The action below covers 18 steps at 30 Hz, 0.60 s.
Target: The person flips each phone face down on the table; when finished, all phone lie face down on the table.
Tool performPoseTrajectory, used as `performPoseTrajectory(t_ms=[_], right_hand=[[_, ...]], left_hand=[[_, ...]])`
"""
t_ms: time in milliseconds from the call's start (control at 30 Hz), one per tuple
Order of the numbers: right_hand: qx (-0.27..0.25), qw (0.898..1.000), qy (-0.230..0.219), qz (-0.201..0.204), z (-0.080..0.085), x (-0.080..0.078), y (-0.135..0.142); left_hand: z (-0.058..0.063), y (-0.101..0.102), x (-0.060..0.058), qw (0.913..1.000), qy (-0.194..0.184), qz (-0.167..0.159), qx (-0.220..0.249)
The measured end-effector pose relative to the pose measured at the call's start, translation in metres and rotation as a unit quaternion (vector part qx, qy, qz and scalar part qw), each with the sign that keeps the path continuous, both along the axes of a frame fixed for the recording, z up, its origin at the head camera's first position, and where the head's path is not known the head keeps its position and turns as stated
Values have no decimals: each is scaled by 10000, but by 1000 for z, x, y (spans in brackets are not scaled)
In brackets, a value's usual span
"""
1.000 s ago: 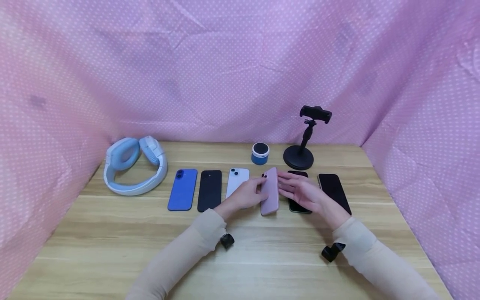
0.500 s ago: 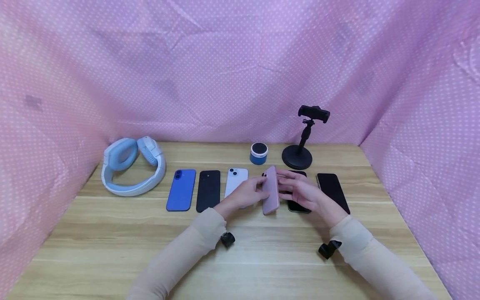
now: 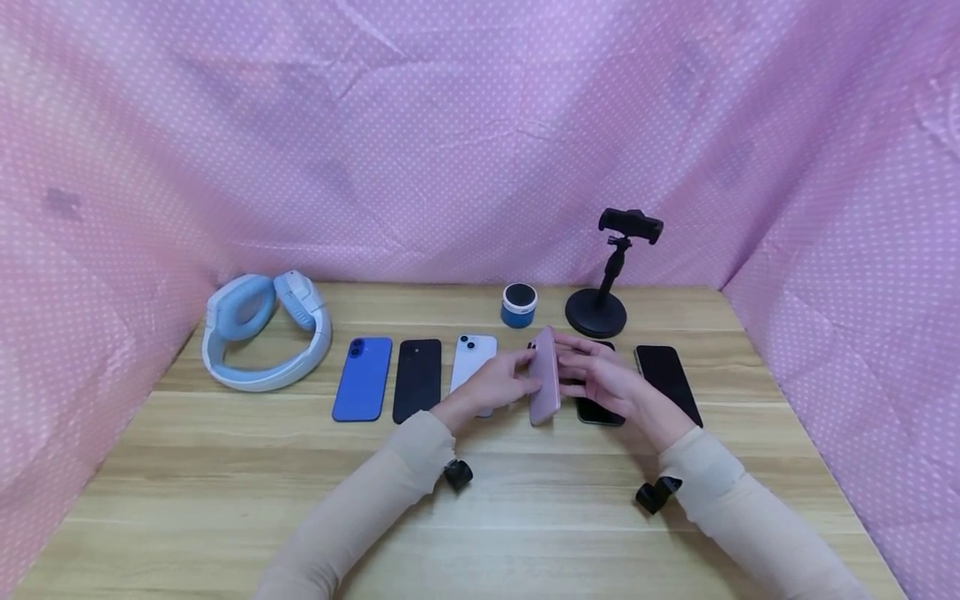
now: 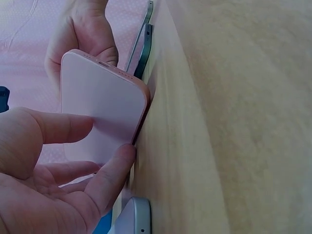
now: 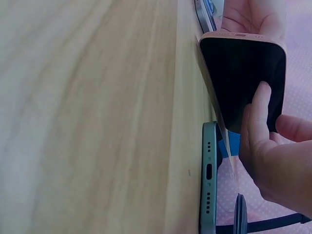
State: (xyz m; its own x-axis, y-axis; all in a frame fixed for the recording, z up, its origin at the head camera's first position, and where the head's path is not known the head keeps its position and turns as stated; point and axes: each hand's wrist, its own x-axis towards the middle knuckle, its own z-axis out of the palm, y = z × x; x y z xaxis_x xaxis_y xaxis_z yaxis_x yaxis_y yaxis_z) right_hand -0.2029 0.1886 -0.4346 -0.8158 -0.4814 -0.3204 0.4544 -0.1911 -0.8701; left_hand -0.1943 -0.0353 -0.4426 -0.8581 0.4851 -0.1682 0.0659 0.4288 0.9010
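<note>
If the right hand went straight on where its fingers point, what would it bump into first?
Most likely the pink phone: the right hand has its fingers aimed at its dark screen, so close that I can't tell whether they touch.

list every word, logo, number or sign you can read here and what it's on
None can be read in any view.
Blue phone: any marking too small to read.
Blue-and-white cylinder: same.
Pink phone: nothing readable on its visible back.
Its dark screen: nothing readable.
</note>
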Motion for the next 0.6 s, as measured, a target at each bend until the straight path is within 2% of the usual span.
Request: performPoseTrajectory(t_ms=[200, 300, 400, 600], right_hand=[[102, 9999, 90, -20, 2, -3, 0], [137, 9998, 107, -28, 3, -4, -1], [146, 9998, 139, -29, 3, -5, -1], [209, 9996, 178, 63, 1, -7, -2]], left_hand=[[4, 3, -6, 9999, -106, 49, -34], [5, 5, -9, 9995, -292, 79, 64], [7, 6, -12, 9980, -530, 48, 352], [8, 5, -18, 9905, -1114, 166, 785]])
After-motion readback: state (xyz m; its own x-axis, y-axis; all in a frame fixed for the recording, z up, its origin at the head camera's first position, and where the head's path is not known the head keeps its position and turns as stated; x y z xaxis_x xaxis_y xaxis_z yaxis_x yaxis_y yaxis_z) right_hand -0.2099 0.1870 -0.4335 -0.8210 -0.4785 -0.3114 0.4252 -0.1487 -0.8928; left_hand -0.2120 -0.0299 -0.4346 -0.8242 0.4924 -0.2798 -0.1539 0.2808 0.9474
